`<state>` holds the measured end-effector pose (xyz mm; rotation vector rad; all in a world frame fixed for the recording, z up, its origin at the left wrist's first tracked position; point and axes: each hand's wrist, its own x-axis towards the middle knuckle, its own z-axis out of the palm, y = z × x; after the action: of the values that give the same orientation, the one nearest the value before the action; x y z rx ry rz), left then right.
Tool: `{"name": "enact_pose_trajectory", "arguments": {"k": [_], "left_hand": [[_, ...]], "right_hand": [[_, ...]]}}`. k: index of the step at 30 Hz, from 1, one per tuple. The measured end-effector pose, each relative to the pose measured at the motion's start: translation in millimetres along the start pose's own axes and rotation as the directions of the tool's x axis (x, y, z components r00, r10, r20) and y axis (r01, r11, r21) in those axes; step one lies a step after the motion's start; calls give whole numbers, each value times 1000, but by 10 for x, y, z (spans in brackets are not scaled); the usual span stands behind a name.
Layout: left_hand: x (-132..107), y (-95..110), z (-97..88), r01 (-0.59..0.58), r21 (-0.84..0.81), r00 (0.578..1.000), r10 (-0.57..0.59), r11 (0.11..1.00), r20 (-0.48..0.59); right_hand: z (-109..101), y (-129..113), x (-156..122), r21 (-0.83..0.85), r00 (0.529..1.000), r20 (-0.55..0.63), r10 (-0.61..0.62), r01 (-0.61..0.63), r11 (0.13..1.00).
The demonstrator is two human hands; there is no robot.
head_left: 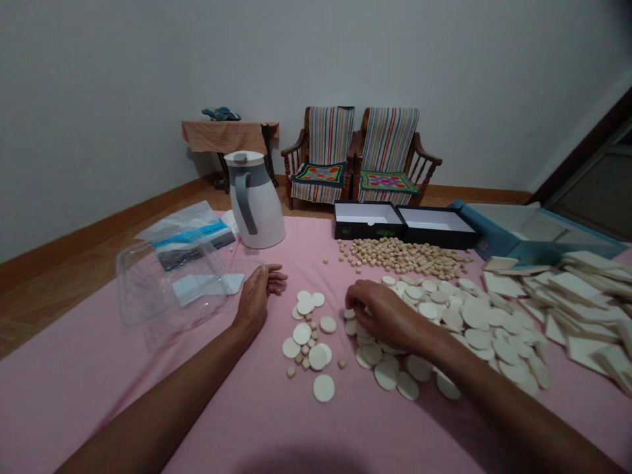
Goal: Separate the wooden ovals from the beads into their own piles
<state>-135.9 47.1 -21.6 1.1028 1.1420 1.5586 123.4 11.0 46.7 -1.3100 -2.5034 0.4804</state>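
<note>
My left hand point(257, 296) rests on its side on the pink cloth, empty, its fingers loosely stretched out. To its right lies a loose group of pale round wooden discs point(302, 334), some overlapping, with several small wooden cubes point(299, 359) among them. My right hand point(378, 315) is palm down at the left edge of a large spread of similar discs point(476, 313). Its fingers are bent down and closed together against the discs there. Whatever is between the fingertips is hidden from view.
Behind the discs lies a heap of small cubes point(405, 255), near black open boxes point(368, 220). Square wooden tiles point(577, 289) and a blue box point(498, 227) are at right. A white jug point(259, 210) and clear plastic tray point(133, 316) stand left.
</note>
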Motion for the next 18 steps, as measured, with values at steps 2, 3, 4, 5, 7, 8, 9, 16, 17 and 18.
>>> {"name": "enact_pose_trajectory", "arguments": {"k": [2, 3, 4, 5, 7, 8, 9, 16, 17, 18], "left_hand": [[3, -2, 7, -6, 7, 1000, 6, 1000, 9], [4, -3, 10, -8, 10, 1000, 8, 1000, 13], [3, -2, 12, -11, 13, 1000, 11, 1000, 15], [3, -1, 13, -12, 16, 1000, 12, 1000, 16], [0, 2, 13, -12, 19, 1000, 12, 1000, 16], [-2, 4, 12, -11, 21, 1000, 11, 1000, 16], [-4, 5, 11, -12, 23, 1000, 11, 1000, 15], [0, -5, 9, -11, 34, 1000, 11, 999, 21], [3, -10, 8, -10, 31, 1000, 9, 999, 22], [6, -16, 8, -9, 28, 1000, 8, 1000, 23]], "right_hand": [[-146, 31, -91, 6, 999, -27, 36, -35, 999], [-184, 7, -131, 12, 999, -19, 33, -33, 999], [-196, -43, -164, 24, 1000, 6, 11, -11, 1000], [-180, -112, -191, 40, 999, 39, -29, 27, 999], [-76, -281, -224, 63, 985, 106, -138, 131, 989], [2, -364, -231, 60, 974, 129, -188, 181, 982], [89, -437, -234, 46, 964, 143, -226, 222, 974], [278, -481, -236, -20, 967, 124, -223, 228, 974], [201, -426, -251, -16, 977, 103, -189, 192, 981], [108, -363, -271, -25, 987, 76, -140, 142, 990]]}}
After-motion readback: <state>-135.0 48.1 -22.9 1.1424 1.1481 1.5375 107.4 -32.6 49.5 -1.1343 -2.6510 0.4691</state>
